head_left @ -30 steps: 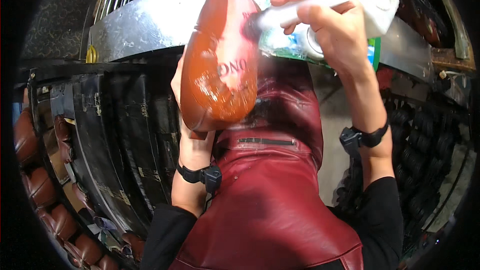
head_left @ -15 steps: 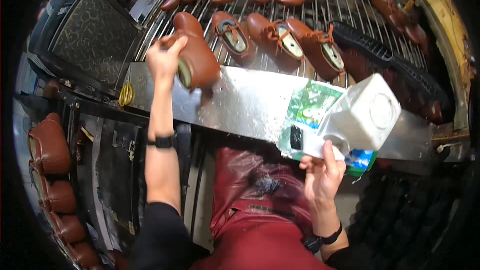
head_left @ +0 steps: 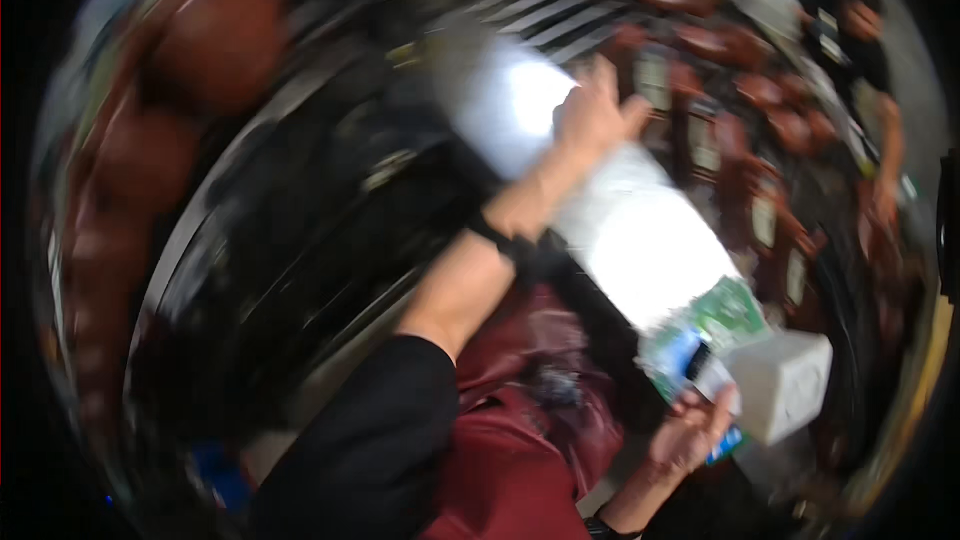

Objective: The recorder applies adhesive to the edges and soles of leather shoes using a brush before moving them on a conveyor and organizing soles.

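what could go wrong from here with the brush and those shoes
The left hand is close to the reddish-brown shoes, so it might nudge one out of place.

The right hand holds the brush close beside the white container; a careless swing could knock it.

The brush's dark bristles are near the green sheet, so anything on them could smear there.
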`<state>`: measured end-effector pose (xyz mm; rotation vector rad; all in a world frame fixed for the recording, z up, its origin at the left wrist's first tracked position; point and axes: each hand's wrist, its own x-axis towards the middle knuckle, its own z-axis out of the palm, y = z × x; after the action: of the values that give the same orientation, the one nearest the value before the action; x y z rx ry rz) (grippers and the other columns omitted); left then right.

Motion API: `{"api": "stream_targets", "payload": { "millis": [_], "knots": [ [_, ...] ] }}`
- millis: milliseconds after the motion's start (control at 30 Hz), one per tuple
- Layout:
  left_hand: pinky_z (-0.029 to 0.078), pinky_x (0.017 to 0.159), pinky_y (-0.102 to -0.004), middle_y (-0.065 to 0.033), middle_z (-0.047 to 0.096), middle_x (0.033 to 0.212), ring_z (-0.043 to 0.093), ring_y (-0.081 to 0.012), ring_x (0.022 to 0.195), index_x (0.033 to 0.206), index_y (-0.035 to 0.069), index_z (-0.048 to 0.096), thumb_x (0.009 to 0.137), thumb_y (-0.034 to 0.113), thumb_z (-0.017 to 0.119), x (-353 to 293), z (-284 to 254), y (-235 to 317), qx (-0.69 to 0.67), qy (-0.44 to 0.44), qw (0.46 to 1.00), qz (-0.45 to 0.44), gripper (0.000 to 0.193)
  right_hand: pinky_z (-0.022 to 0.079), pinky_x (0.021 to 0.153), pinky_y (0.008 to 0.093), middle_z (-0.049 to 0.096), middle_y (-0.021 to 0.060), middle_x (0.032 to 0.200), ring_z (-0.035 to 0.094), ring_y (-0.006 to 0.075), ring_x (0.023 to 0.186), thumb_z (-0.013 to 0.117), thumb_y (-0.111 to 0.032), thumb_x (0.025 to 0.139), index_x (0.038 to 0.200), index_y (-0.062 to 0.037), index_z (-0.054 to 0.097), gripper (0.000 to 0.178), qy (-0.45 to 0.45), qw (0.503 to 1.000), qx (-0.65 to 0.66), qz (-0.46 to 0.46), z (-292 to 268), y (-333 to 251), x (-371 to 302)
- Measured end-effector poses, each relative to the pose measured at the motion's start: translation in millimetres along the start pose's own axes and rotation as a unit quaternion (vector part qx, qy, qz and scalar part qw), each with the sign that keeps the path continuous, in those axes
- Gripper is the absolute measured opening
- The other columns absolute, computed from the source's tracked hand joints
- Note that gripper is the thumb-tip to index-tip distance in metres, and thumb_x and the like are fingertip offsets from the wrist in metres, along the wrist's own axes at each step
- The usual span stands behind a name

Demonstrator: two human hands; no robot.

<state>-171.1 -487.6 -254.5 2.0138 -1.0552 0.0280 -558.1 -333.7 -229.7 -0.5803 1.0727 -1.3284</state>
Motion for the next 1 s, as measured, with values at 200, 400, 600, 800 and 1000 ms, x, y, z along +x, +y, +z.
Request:
{"api": "stream_targets", "payload": {
  "millis": [200, 400, 600, 800, 1000],
  "knots": [
    [0.051, 0.06, -0.0379, -0.0087, 0.068, 0.069, 0.065, -0.0263, 0.06, 0.077, 0.005, 0.072, 0.089, 0.005, 0.073, -257.4, -242.7, -69.5, 0.041, 0.318, 0.945, 0.069, 0.012, 0.047, 0.066, 0.0226, 0.058, 0.0092, 0.087, 0.048, 0.0127, 0.072, 0.048, -0.028, 0.115, 0.16, -0.0128, 0.044, 0.048, -0.311, 0.914, 0.154, 0.211, -105.6, 8.0, 61.6],
    [0.051, 0.094, -0.0556, -0.0291, 0.067, 0.121, 0.062, -0.0494, 0.109, 0.124, -0.001, 0.068, 0.096, 0.04, 0.069, -444.0, -584.2, -182.0, 0.765, 0.269, 0.538, -0.231, 0.05, 0.046, 0.069, 0.0245, 0.054, 0.0032, 0.078, 0.053, 0.0136, 0.074, 0.054, -0.023, 0.112, 0.16, -0.0094, 0.044, 0.05, -0.166, 0.982, 0.008, 0.091, -70.9, 10.5, 12.5],
    [0.055, 0.082, -0.0504, -0.0268, 0.071, 0.102, 0.068, -0.0464, 0.088, 0.112, -0.005, 0.068, 0.099, 0.042, 0.065, -549.0, -698.0, -336.2, 0.489, 0.083, 0.836, -0.234, 0.049, 0.05, 0.056, 0.0264, 0.071, 0.0071, 0.099, 0.063, 0.0143, 0.068, 0.069, -0.02, 0.102, 0.118, -0.0038, 0.065, 0.023, -0.093, 0.995, 0.006, 0.047, -26.4, 11.0, -11.5],
    [0.054, 0.088, -0.0482, -0.0242, 0.07, 0.112, 0.068, -0.0402, 0.096, 0.123, -0.003, 0.064, 0.1, 0.036, 0.065, -341.3, -430.1, -362.0, 0.202, -0.069, 0.975, -0.066, 0.045, 0.053, 0.05, 0.032, 0.071, 0.0119, 0.089, 0.065, 0.0193, 0.061, 0.073, -0.016, 0.1, 0.109, -0.0015, 0.066, 0.019, 0.009, 0.989, -0.038, -0.143, -56.6, -11.7, -12.9],
    [0.054, 0.094, -0.0459, -0.0215, 0.069, 0.121, 0.068, -0.034, 0.104, 0.133, -0.001, 0.06, 0.101, 0.029, 0.066, -350.2, -268.5, -79.4, 0.028, -0.155, 0.987, -0.017, 0.044, 0.057, 0.063, 0.0249, 0.073, 0.0099, 0.092, 0.069, 0.0137, 0.069, 0.075, -0.004, 0.098, 0.111, 0.005, 0.069, 0.018, 0.117, 0.919, -0.218, -0.306, -87.8, -14.2, -4.6]
  ]
}}
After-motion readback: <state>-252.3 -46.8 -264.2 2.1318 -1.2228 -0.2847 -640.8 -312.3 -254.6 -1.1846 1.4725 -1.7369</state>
